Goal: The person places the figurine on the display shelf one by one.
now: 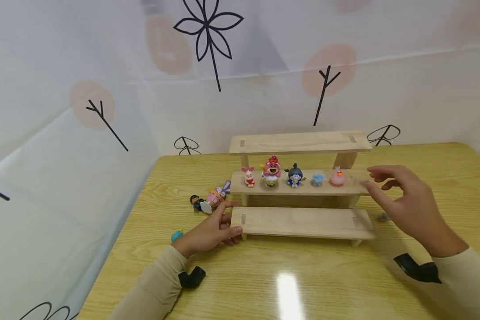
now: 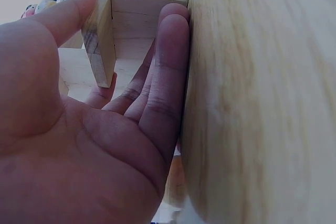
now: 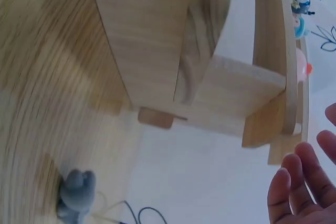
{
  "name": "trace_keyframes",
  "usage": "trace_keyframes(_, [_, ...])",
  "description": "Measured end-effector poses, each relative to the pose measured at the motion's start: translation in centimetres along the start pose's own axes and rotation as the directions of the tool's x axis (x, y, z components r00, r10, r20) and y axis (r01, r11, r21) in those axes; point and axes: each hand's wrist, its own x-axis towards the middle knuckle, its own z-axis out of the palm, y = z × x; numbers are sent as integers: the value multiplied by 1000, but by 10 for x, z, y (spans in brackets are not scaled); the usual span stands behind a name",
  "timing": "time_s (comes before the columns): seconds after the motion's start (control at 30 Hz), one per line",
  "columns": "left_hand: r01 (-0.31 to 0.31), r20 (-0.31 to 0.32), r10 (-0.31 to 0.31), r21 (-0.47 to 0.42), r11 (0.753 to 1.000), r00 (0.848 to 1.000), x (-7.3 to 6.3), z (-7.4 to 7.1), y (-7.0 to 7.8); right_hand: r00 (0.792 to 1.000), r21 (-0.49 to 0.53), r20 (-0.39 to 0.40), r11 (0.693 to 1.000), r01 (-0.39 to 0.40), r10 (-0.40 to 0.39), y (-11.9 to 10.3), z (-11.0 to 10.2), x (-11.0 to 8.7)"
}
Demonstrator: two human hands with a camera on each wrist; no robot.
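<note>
A three-step wooden display shelf stands on the table, with several small figurines lined up on its middle step. At the left end of the lowest step, my left hand grips the board, the thumb on its edge and the other fingers around the end; the left wrist view shows the thumb against the board. My right hand hovers beside the right end of the middle step, its fingers loosely bent and holding nothing. Nearest to it on the step is a pink duck figurine.
Left of the shelf lie a rabbit-eared figurine and a dark-haired figurine. A turquoise figurine is near my left wrist. Behind the right hand sits a small grey figurine on the table. A patterned white cloth hangs behind.
</note>
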Motion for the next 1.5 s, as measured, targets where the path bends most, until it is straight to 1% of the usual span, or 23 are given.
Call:
trace_keyframes(0.1, [0,1,0,-3,1000,1000,0,0,0,999,-5,26,999,-47,47,3,-7,-2])
trace_keyframes(0.23, [-1,1,1,2,1000,1000,0,1,0,989,-32,94,993,-115,117,10,-16,-5])
trace_keyframes(0.3, [-1,0,1,2,1000,1000,0,0,0,976,-64,138,985,-158,166,14,-19,-6])
trace_keyframes(0.37, [-2,0,2,-1,1000,1000,0,0,0,957,-103,192,975,-199,216,18,-23,-8])
trace_keyframes(0.4, [-2,0,2,-1,1000,1000,0,0,0,944,-127,220,967,-222,245,20,-25,-8])
trace_keyframes(0.47, [-3,0,3,-1,1000,1000,1,0,-1,919,-179,275,954,-240,283,25,-29,-10])
trace_keyframes(0.57, [-5,1,5,7,1000,1000,1,0,-1,878,-241,357,939,-244,320,34,-32,-12])
trace_keyframes(0.73, [-17,-2,17,13,1000,1000,0,-1,0,818,-277,458,930,-242,349,49,-35,-16])
trace_keyframes(0.77, [-17,-3,17,14,1000,1000,0,-1,0,798,-278,480,926,-255,363,52,-36,-16])
trace_keyframes(0.9, [-9,-6,9,15,1000,1000,0,0,0,707,-285,571,908,-306,417,62,-39,-17])
trace_keyframes(0.93, [-6,-6,6,17,1000,1000,0,0,0,688,-284,590,907,-313,422,64,-40,-18])
trace_keyframes(0.97, [-7,-6,7,18,1000,1000,0,0,0,674,-273,609,908,-317,418,66,-41,-19])
trace_keyframes(1.13, [-7,-1,7,22,1000,1000,0,0,-1,646,-204,665,923,-326,375,75,-42,-24])
trace_keyframes(1.23, [-4,0,4,23,1000,1000,1,0,-1,613,-163,707,925,-345,353,80,-42,-26])
trace_keyframes(1.3, [-5,0,5,24,1000,1000,1,0,-1,600,-143,727,928,-344,334,83,-42,-27])
trace_keyframes(1.4, [-7,0,7,26,1000,1000,1,0,-1,595,-133,742,937,-322,310,86,-41,-29])
trace_keyframes(1.5, [-10,-1,10,30,999,1000,1,0,-1,605,-141,739,946,-293,298,88,-40,-29])
